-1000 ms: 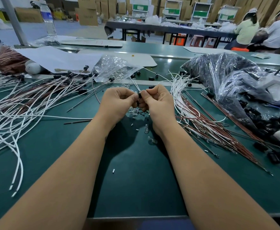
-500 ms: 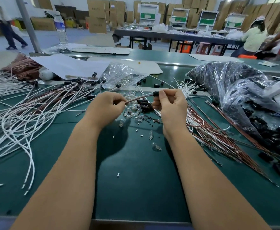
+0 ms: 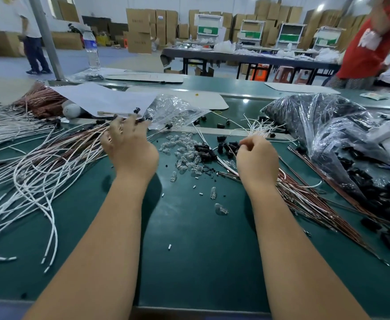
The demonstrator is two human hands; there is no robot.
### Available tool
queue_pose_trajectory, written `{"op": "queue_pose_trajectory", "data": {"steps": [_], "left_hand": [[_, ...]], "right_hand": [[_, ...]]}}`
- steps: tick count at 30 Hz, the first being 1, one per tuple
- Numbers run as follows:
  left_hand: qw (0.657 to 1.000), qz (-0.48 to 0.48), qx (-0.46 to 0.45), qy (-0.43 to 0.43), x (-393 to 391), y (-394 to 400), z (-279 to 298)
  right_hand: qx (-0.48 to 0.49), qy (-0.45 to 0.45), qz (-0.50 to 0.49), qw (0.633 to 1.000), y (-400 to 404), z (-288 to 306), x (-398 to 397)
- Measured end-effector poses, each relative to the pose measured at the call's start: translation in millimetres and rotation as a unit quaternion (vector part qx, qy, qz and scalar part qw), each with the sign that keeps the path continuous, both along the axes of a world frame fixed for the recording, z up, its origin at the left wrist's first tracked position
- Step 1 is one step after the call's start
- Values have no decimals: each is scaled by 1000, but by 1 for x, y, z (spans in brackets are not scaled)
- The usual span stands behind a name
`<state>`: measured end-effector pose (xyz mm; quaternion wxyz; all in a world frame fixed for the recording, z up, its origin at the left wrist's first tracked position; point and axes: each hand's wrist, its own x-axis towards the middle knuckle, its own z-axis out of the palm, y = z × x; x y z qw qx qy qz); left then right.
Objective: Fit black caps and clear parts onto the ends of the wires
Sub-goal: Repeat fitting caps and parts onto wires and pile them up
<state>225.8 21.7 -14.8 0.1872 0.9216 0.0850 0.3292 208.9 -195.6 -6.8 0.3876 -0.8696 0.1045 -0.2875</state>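
Near the middle of the table, loose clear parts and black caps are lying heaped between the hands, probably for quick picking. The right hand is curling over the unfitted wires; whether it is pinching anything is hidden. The left hand, fingers spread, is resting on the capped wires, seemingly laying one aside.
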Motion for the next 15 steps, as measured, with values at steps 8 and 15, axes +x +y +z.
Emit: {"op": "queue_pose_trajectory", "data": {"steps": [8, 15], "left_hand": [[976, -206, 44, 57, 3, -47, -8], [970, -218, 20, 107, 8, -47, -13]], "right_hand": [[-280, 142, 49, 948, 11, -8, 4], [-232, 140, 60, 961, 11, -7, 4]]}}
